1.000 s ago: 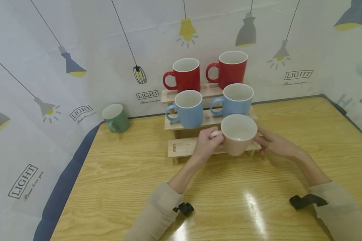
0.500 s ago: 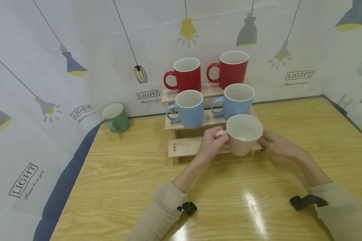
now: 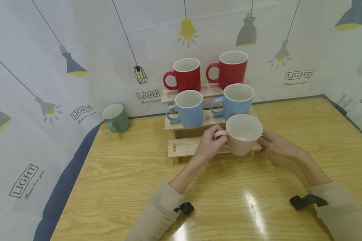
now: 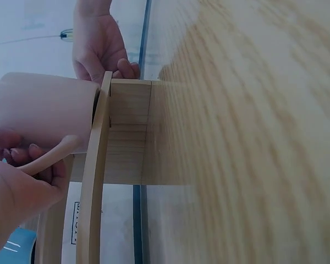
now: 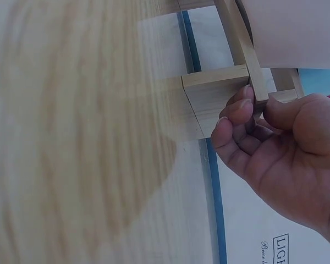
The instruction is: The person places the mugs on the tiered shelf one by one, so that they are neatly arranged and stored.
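Note:
A pale pink mug (image 3: 242,139) is upright at the right end of the lowest board of a three-step wooden rack (image 3: 184,147). Its base is at the board; a dark line shows there in the left wrist view, and I cannot tell whether it fully touches. My left hand (image 3: 210,142) grips the mug's handle (image 4: 52,155), which points left. Thumb above and curled fingers below, my right hand (image 5: 289,137) pinches the right end of that board. Two blue mugs (image 3: 189,112) stand on the middle step and two red mugs (image 3: 188,77) on the top one.
A green mug (image 3: 117,118) sits alone at the table's back left corner, tilted in view. Behind the rack hangs a white cloth (image 3: 108,43) printed with lamps. The wooden table (image 3: 123,187) stretches in front of the rack and to both sides.
The pink mug and my left hand have shifted a little to the right along the lowest board, then stayed nearly still. My right hand has kept its place at the board's end.

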Tool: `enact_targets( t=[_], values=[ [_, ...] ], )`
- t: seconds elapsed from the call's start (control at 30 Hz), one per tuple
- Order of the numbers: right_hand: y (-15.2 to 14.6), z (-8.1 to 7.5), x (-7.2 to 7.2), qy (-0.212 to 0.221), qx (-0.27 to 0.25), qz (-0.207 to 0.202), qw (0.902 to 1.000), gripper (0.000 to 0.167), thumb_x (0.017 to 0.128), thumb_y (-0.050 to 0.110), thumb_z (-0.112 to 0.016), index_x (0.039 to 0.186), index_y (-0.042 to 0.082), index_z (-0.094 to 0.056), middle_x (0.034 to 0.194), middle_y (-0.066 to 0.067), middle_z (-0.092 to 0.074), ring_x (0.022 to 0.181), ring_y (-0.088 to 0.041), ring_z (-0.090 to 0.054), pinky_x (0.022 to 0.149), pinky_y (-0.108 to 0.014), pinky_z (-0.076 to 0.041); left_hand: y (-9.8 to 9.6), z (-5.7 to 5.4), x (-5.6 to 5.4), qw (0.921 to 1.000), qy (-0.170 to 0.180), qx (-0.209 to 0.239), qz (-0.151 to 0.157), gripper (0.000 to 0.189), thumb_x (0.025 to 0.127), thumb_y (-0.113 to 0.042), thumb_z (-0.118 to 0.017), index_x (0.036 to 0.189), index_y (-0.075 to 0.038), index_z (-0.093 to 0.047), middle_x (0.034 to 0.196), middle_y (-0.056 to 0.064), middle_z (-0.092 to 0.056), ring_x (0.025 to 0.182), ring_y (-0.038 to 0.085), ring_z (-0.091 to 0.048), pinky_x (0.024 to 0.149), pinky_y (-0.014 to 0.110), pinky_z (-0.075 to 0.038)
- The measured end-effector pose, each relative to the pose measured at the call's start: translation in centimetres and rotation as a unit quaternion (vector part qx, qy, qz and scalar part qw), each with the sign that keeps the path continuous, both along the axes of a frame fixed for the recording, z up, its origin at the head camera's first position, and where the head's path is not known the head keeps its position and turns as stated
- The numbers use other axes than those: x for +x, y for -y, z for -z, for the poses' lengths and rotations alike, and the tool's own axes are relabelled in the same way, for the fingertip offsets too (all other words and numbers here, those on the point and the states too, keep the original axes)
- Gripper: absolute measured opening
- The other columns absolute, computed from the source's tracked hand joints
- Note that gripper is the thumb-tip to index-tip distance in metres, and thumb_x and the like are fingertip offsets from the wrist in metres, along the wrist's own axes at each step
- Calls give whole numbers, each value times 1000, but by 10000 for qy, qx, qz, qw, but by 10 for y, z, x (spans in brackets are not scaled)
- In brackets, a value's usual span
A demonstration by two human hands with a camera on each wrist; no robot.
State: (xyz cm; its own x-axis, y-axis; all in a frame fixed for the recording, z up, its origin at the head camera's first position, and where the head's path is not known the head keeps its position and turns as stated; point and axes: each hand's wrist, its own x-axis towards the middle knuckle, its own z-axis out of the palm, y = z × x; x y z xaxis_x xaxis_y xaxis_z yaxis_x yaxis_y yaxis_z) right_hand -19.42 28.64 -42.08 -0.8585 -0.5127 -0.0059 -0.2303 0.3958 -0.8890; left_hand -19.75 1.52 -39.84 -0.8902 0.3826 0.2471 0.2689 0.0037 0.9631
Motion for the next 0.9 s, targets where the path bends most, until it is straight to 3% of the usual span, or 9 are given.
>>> enact_targets(
  t=[0.13, 0.3, 0.5, 0.67, 0.9],
  values=[
    [0, 0, 0, -27, -15, -12, 10000, 24, 110, 11, -36, 129, -4, -38, 86, -12, -53, 67, -21, -53, 61, -34, -50, 3, 1, 0, 9999, 83, -123, 42, 8, 88, 0, -59, 92, 0, -52, 79, 1, -43, 69, 9, -40, 60, 23, -35],
    [1, -1, 0, -56, -18, 17, 10000, 22, 109, 10, -37, 127, -4, -40, 85, -12, -53, 65, -21, -53, 61, -34, -49, 10, 2, 2, 9994, 136, -235, 232, 21, 90, -3, -59, 108, 3, -52, 96, 4, -52, 79, 9, -46, 66, 23, -40],
    [1, -1, 0, -20, 14, 51, 10000, 22, 109, 10, -37, 126, -4, -41, 85, -12, -53, 66, -21, -54, 62, -34, -49, 20, 4, 3, 9995, 50, -292, 148, 36, 91, -4, -60, 125, 4, -52, 117, 16, -58, 105, 15, -55, 89, 24, -46],
    [1, -1, 0, -27, 23, 50, 10000, 24, 109, 11, -37, 128, -4, -40, 86, -12, -54, 68, -22, -54, 62, -35, -50, 33, 6, 3, 9996, -114, -225, 119, 41, 89, -1, -61, 129, 6, -53, 124, 21, -59, 114, 28, -57, 96, 32, -48],
    [0, 1, 0, -41, 37, 28, 10000, 25, 110, 11, -37, 131, -3, -38, 88, -13, -53, 71, -21, -54, 62, -35, -50, 52, 8, 3, 9987, -333, -327, 194, 39, 90, 0, -61, 128, 4, -55, 125, 21, -60, 117, 34, -57, 98, 39, -48]
  ],
)
